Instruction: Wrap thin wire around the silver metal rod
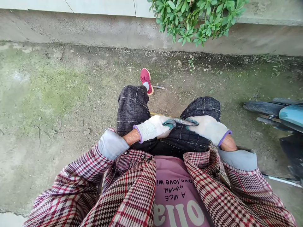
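Note:
Above my lap I hold a slim grey metal piece [186, 122] with what looks like wire wound around its middle. It tapers toward the right. My left hand [156, 125], in a white knitted glove with green fingertips and a purple cuff, is closed on its left end. With the same kind of glove on, my right hand [207, 126] pinches its tapered right end. A thin yellowish strip [155, 114] shows just beyond my left hand; whether it joins the metal piece I cannot tell. My fingers partly hide both ends.
Bare mossy ground [59, 94] lies around my seated legs. A red shoe [146, 80] is on my foot, with a short stick [158, 87] beside it. A low concrete wall [94, 33] and a leafy bush [199, 19] stand ahead. A wheeled vehicle [291, 115] is at the right.

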The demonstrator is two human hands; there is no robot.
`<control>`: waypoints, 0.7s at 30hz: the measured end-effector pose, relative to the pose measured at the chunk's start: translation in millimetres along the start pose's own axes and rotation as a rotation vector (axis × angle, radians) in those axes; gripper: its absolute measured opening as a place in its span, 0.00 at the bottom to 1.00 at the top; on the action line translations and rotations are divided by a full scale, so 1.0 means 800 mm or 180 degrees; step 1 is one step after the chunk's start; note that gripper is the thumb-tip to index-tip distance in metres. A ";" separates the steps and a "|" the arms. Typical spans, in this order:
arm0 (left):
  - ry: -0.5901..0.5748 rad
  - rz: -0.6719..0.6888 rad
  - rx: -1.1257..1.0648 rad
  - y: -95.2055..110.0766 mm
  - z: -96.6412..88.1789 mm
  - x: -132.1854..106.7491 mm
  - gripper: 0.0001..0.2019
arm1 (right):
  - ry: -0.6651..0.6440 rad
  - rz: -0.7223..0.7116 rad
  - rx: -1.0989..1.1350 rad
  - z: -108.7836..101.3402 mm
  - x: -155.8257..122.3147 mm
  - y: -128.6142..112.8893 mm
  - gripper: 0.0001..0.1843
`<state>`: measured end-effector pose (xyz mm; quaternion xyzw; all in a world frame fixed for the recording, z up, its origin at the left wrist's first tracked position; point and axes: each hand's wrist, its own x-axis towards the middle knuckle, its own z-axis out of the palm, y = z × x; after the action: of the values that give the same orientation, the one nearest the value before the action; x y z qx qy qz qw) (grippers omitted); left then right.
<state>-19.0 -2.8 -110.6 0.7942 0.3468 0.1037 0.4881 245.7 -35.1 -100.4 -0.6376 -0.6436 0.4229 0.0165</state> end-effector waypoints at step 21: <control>-0.0080 -0.0079 -0.0610 -0.017 -0.009 0.000 0.10 | -0.0750 -0.0095 0.1250 -0.012 -0.020 -0.026 0.23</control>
<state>-28.4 6.2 -118.3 0.7408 0.3389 0.1204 0.5674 237.2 -39.8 -74.5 -0.5588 -0.5558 0.6114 0.0713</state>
